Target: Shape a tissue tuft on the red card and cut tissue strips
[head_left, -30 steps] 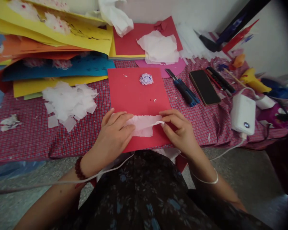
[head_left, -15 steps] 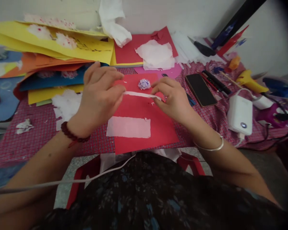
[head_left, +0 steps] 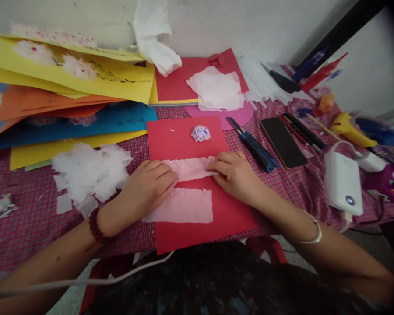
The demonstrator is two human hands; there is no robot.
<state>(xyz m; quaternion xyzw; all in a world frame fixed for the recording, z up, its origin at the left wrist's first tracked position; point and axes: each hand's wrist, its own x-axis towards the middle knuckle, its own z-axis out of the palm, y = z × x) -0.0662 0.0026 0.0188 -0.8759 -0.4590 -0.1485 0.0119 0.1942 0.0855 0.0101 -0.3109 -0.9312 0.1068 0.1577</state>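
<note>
Left hand and right hand have lowered the translucent white rectangular tissue strip over the red rectangular paper sheet. Its long axis runs left to right, right end angled slightly away from the wearer. Fingers grip both ends. Red plaid cloth covers the bench beside a pale wall. Strip surface: wrinkled, edges ragged.

Noted: plain red card, pale pink tissue strip, red-and-blue checked cloth (pinker towards the right), blue-and-black cutter, black-screened phone.
</note>
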